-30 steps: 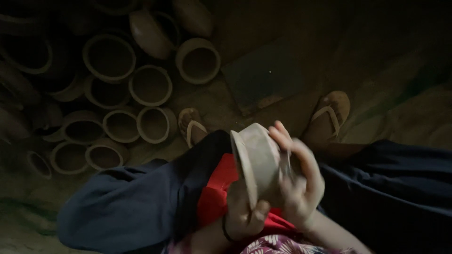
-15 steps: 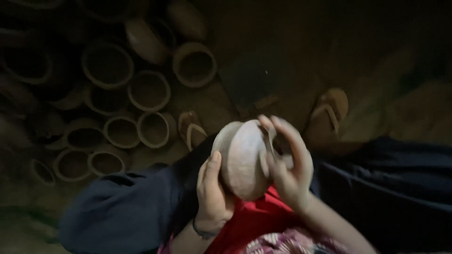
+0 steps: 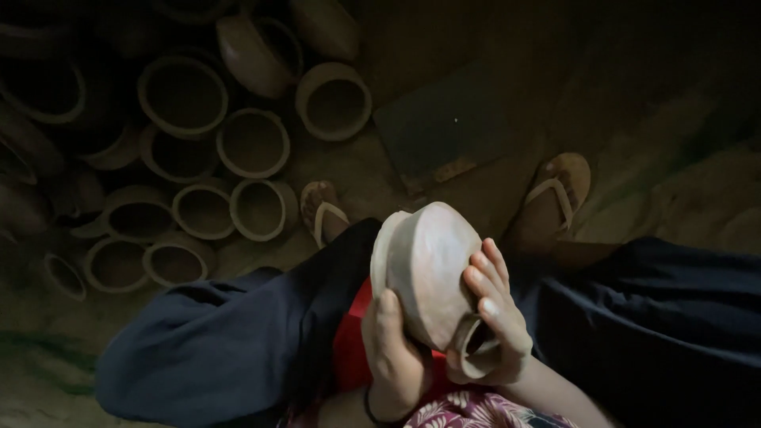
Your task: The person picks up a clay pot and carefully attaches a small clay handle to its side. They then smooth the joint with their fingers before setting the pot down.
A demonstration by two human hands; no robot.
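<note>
closest in, at the bottom edge, a patch of floral cloth (image 3: 468, 412) and a red cloth (image 3: 349, 349) lie across the lap. just above them both hands carry a pale clay pot (image 3: 432, 269) over the lap, between the knees. the left hand (image 3: 392, 357) cups it from below, thumb pressed up along the pot's near side, a thin dark band at the wrist; its fingers are hidden behind the pot, so it is clamped on the clay. the right hand (image 3: 495, 313) is wrapped on the pot's right side, fingers spread over the rounded wall, and the same hand also closes round a small clay ring-shaped piece (image 3: 476, 353) that touches the pot's lower edge. the pot is tilted, its rounded body facing the camera and its rim turned to the left.

dark blue trousers (image 3: 222, 349) cover both legs, spread to either side. beyond the knees two feet in sandals rest on the earth floor (image 3: 357, 174), the left sandal (image 3: 321, 210) near the pots, the right sandal (image 3: 559, 190) well apart. a dark flat slab (image 3: 444, 131) lies on the floor between them, further out. farthest, at upper left, a heap of open-mouthed clay pots (image 3: 206, 143) lies packed together in dim light.
</note>
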